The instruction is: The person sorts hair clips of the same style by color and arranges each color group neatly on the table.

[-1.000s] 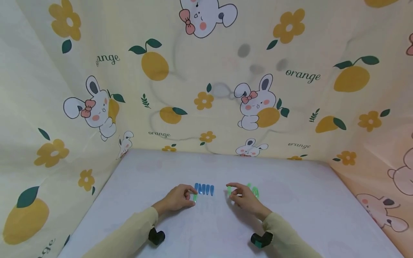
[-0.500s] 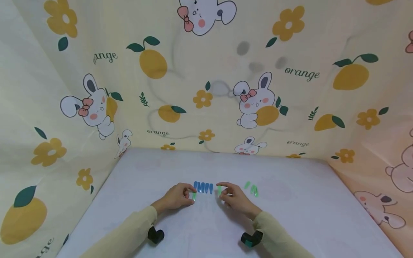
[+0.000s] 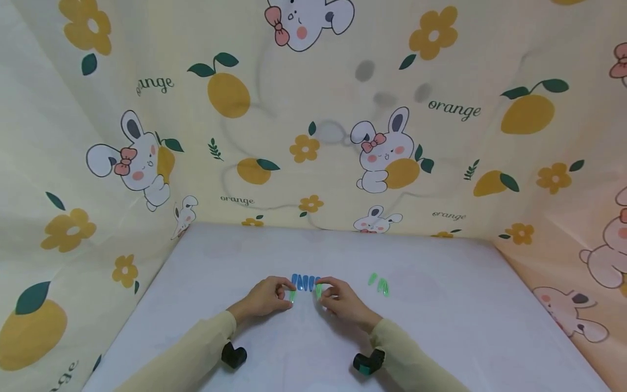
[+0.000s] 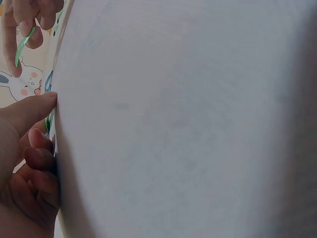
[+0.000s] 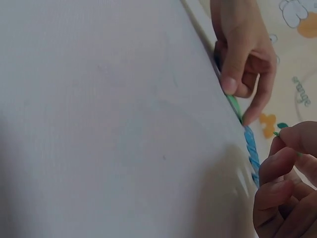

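Several blue teardrop-shaped pieces (image 3: 305, 282) lie in a row on the white table. Just below the row's left end, my left hand (image 3: 264, 297) has thumb and forefinger at the two ends of a green piece (image 3: 292, 296), which rests on the table. My right hand (image 3: 345, 302) pinches another green piece (image 3: 319, 291) by the row's right end. In the left wrist view this pinched piece (image 4: 24, 47) is lifted off the table. The right wrist view shows the blue pieces (image 5: 251, 151) beyond the left hand's fingertips.
More green pieces (image 3: 383, 287) lie on the table (image 3: 441, 316) to the right of the right hand. A patterned cloth (image 3: 274, 130) with rabbits and oranges rises behind the table and at both sides.
My right hand has moved left with its green piece, from near the other green pieces to the blue row. The left hand has stayed at its green piece. The head view has shifted slightly.
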`<state>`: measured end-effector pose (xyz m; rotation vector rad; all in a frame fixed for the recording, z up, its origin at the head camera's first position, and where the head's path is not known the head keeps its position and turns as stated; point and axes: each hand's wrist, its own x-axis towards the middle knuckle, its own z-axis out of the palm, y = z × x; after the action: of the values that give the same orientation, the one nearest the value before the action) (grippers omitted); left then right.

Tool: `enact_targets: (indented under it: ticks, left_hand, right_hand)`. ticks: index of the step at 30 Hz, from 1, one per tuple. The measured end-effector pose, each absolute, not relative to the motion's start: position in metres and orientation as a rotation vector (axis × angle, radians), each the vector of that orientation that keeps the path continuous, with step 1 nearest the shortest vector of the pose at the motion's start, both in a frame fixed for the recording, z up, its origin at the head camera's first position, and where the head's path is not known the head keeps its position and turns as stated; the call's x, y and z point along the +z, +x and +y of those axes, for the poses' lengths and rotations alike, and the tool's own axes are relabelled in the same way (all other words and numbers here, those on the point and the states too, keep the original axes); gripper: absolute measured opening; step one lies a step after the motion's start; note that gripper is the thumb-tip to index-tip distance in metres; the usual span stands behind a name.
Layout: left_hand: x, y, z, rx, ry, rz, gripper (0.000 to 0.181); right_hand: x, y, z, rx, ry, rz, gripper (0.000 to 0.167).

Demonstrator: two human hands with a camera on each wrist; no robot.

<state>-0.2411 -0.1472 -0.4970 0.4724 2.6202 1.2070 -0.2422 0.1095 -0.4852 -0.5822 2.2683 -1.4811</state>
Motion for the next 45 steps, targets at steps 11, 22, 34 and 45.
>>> enact_targets:
  ticks: [11,22,34,45]
  left_hand:
    - [-0.499,-0.243,-0.148,1.232,0.490,2.604,0.035]
    - [-0.497,-0.243,-0.147,1.220,0.493,2.607,0.036]
    - [-0.497,-0.243,-0.147,1.201,0.505,2.621,0.037]
    - [-0.500,-0.243,-0.148,1.205,0.475,2.613,0.035]
  right_hand:
    - [-0.487,-0.242,0.089,-1.407,-0.632,2.285,0.044]
    - [-0.492,-0.245,0.069,-1.351,-0.674,2.374,0.037]
    - [-0.490,-0.239,0.060,-1.220,-0.710,2.508,0.036]
    - [-0.496,-0.243,0.058,-1.115,-0.675,2.617,0.038]
